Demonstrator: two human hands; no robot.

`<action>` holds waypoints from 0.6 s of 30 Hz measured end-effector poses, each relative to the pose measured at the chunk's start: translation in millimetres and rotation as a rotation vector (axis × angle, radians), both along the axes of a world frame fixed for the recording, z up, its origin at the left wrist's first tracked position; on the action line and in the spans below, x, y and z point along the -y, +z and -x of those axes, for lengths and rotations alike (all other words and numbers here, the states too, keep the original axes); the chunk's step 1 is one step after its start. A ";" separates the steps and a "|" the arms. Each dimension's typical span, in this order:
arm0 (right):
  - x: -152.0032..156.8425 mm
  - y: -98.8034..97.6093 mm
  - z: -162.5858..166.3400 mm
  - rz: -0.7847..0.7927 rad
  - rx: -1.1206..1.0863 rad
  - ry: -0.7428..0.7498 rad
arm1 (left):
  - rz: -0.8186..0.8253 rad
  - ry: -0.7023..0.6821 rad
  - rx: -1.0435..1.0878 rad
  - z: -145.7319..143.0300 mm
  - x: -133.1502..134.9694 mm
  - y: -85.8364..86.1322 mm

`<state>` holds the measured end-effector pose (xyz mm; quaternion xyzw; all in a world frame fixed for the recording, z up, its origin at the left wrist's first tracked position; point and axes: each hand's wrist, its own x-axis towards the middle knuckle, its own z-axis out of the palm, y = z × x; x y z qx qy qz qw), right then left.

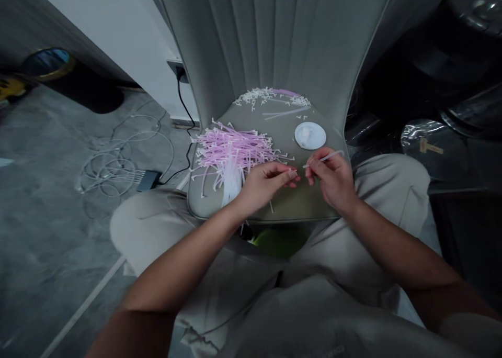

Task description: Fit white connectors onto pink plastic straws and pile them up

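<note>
My right hand [333,182] is closed on a thin translucent tube [332,155], whose near end points toward my left fingertips. Thumb and forefinger of my left hand [270,179] pinch a small white connector [295,171], only partly visible. The tube and the connector are apart. Left of my hands, on a grey chair seat [309,201], lies a pile of pink tubes [231,144] with white end pieces. A bundle of clear tubes [232,182] rests at its front. Just beyond my right hand stands a round white dish [319,137] holding a whitish lump [306,133].
Small white connectors [259,94] are heaped against the chair back [290,38], with a few loose clear tubes [288,113] before them. On the floor at left are coiled pale cables [113,161], a black box [149,180] and a dark cylinder [86,86]. Dark glossy objects [451,59] stand at right.
</note>
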<state>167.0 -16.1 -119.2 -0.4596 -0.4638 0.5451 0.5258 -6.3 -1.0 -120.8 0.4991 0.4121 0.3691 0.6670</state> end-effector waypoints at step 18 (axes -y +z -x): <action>5.1 -1.2 4.2 0.012 0.069 0.046 | -0.397 -0.088 -0.236 -0.9 13.6 -11.9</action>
